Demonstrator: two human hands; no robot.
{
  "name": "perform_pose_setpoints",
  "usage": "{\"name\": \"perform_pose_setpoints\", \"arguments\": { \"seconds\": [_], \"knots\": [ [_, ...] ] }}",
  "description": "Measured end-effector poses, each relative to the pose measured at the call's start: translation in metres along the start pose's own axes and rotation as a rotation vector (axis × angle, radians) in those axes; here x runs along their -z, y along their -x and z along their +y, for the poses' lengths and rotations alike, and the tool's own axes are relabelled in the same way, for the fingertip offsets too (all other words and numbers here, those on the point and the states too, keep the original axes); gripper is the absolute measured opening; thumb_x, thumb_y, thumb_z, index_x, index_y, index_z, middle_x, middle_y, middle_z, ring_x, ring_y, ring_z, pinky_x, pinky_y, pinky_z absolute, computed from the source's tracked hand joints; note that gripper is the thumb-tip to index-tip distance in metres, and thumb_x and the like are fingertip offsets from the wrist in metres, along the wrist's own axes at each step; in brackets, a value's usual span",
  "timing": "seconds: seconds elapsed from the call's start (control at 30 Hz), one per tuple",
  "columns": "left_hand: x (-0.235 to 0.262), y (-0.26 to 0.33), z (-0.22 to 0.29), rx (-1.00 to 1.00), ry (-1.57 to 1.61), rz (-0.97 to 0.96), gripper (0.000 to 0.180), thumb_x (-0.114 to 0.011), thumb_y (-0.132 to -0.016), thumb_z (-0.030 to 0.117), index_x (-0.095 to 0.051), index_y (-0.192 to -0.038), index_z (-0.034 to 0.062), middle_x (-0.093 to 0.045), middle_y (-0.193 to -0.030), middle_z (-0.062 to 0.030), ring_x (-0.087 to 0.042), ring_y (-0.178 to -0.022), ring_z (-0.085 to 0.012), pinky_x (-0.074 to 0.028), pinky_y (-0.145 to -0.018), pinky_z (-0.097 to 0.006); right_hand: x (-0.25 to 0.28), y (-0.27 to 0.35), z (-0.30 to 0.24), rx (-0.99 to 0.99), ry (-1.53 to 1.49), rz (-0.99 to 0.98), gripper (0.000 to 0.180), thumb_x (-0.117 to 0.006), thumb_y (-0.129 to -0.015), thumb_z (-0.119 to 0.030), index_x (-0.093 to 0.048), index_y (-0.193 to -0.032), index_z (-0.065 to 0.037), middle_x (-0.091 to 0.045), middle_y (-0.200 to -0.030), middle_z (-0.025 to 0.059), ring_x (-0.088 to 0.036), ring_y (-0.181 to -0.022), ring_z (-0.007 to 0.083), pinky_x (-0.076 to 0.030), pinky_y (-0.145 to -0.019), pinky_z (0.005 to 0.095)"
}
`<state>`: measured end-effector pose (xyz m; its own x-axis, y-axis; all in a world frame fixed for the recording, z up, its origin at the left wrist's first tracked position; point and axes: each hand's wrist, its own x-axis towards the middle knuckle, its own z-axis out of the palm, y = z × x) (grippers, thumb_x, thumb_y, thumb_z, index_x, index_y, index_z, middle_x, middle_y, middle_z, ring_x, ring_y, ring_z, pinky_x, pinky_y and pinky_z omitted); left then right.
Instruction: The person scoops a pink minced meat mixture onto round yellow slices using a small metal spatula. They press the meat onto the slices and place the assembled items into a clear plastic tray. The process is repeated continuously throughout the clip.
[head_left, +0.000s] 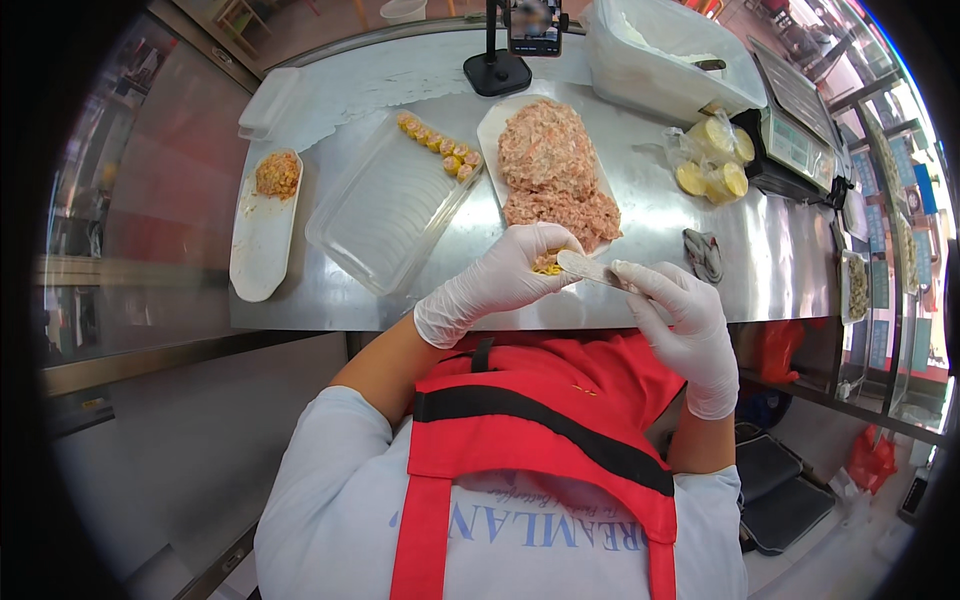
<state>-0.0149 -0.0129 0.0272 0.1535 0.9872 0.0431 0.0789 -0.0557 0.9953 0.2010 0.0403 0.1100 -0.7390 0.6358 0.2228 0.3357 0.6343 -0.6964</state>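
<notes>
White gloves cover both of my hands. My left hand (500, 275) is closed around a small dumpling (546, 264) with a yellow wrapper and pinkish filling, held over the table's near edge. A flat, pale spatula (588, 268) is gripped in my right hand (680, 320), its tip at the dumpling's top; whether they touch I cannot tell. Just beyond my hands, a large mound of minced meat filling (548, 150) lies on a white tray (489, 135). Finished-looking yellow dumplings (440, 146) stand in rows at the far end of a clear plastic tray (370, 225).
At left is a white plate (262, 255) with orange filling (278, 175). Bagged yellow wrappers (715, 160), a grey cloth (703, 255), a scale (798, 148) and a white tub (670, 75) occupy the right. A phone (535, 27) on a stand (497, 73) is at the back.
</notes>
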Motion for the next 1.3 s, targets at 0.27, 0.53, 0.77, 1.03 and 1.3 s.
{"name": "perform_pose_setpoints", "arguments": {
  "seconds": [0.27,0.53,0.77,1.03,1.3],
  "knots": [
    [0.000,0.003,0.005,-0.103,-0.353,0.123,0.021,-0.076,-0.071,0.010,-0.057,-0.077,0.0022,-0.055,-0.070,-0.0073,-0.054,-0.067,-0.0154,-0.043,-0.060,-0.029,-0.018,0.008,0.019,0.071,0.161,0.001,0.028,-0.068,-0.075,-0.005,-0.071,-0.101,-0.016,-0.057,-0.070,0.0060,-0.058,-0.061,0.0237,-0.047,-0.054,0.0321],
    [-0.004,0.005,-0.005,-0.061,-0.415,0.144,0.023,-0.075,-0.066,0.008,-0.056,-0.077,0.0016,-0.053,-0.070,-0.0098,-0.054,-0.069,-0.0180,-0.044,-0.063,-0.031,-0.036,0.015,0.026,0.081,0.093,0.043,0.026,-0.068,-0.076,-0.005,-0.070,-0.101,-0.014,-0.059,-0.072,0.0070,-0.059,-0.062,0.0241,-0.047,-0.054,0.0320],
    [0.020,0.027,-0.016,0.342,0.045,0.095,0.052,-0.069,-0.075,0.010,-0.048,-0.123,0.0058,-0.056,-0.103,-0.0035,-0.054,-0.095,-0.0133,-0.044,-0.085,-0.026,-0.035,0.037,0.050,-0.151,-0.261,0.123,0.025,-0.062,-0.082,0.001,-0.067,-0.106,-0.004,-0.058,-0.074,0.0083,-0.057,-0.065,0.0180,-0.045,-0.061,0.0265],
    [0.020,0.048,-0.051,0.459,0.382,0.168,0.040,-0.062,-0.086,0.012,-0.051,-0.123,0.0030,-0.061,-0.092,-0.0029,-0.054,-0.071,-0.0081,-0.043,-0.060,-0.020,-0.052,0.042,0.059,-0.195,-0.233,0.089,0.025,-0.061,-0.083,0.000,-0.067,-0.108,-0.004,-0.054,-0.069,0.0080,-0.051,-0.061,0.0169,-0.043,-0.059,0.0275],
    [0.009,0.043,-0.047,0.360,0.613,0.306,0.023,-0.066,-0.086,0.012,-0.060,-0.106,0.0031,-0.052,-0.070,0.0033,-0.047,-0.055,-0.0030,-0.034,-0.045,-0.018,-0.058,0.033,0.048,-0.172,-0.230,0.054,0.025,-0.061,-0.084,0.000,-0.067,-0.108,-0.005,-0.059,-0.073,0.0094,-0.056,-0.063,0.0175,-0.046,-0.062,0.0277]
  ]
}}
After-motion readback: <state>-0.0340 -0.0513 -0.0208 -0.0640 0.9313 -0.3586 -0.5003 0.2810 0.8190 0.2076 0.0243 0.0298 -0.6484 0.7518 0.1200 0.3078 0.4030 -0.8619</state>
